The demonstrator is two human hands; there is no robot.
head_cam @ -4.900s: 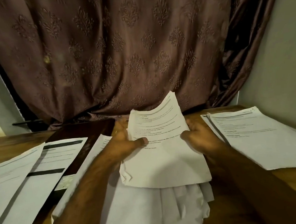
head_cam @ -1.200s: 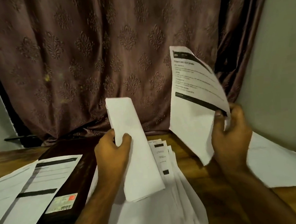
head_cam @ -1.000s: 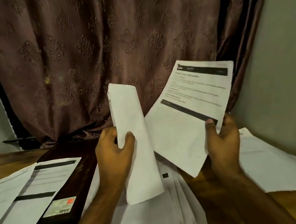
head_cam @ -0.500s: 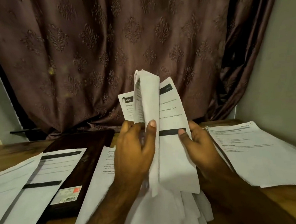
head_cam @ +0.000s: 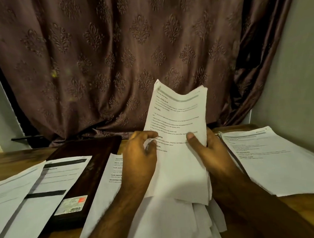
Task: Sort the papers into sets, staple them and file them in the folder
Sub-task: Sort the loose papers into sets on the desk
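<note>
A sheaf of white printed paper sheets (head_cam: 177, 136) is held upright above a wooden tabletop (head_cam: 10, 157), its top edge curling against a brown patterned curtain (head_cam: 111, 57). The left hand (head_cam: 142, 157) grips the sheaf's left edge, fingers curled over the front of the page, while the right hand (head_cam: 208, 152) holds the right edge with the thumb pressed flat across the printed text. The top page carries headings and lines of small print, too blurred to read in full.

Beneath the sheaf, a loose heap of white crumpled sheets (head_cam: 178, 225) spreads over the tabletop towards the near edge, with one printed page (head_cam: 105, 182) showing to the left of the left forearm. A dark brown flat folder (head_cam: 85, 170) with a small white and red label (head_cam: 73, 203) near its lower end lies to the left of that page. Overlapping the folder's left side is a white page with black bands (head_cam: 51, 182), and another white page (head_cam: 6, 187) lies further left beneath it. To the right, a separate stack of white printed pages (head_cam: 278, 160) rests on the tabletop beside a pale grey wall (head_cam: 294, 72).
</note>
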